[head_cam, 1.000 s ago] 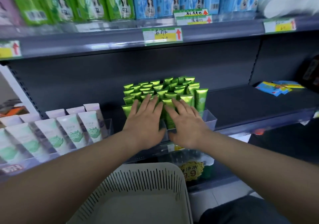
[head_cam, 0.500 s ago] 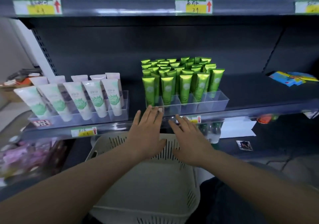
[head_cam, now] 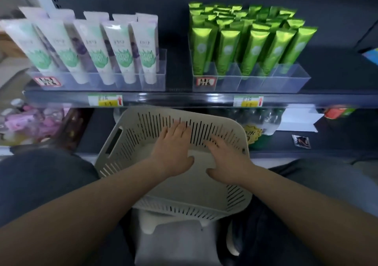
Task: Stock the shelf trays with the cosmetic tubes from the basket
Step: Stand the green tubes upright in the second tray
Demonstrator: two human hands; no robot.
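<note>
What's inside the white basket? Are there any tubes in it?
The basket looks empty: only its bare pale floor shows, with the left hand and right hand reaching in, both open. The patch under the hands is covered.

It is dim where I work. Light from above glints off the green tubes (head_cam: 227,46) and streaks the glossy shelf edge (head_cam: 173,100); behind them all is near black. My view bows at the edges, and the pink goods (head_cam: 30,122) at left blur.
</note>
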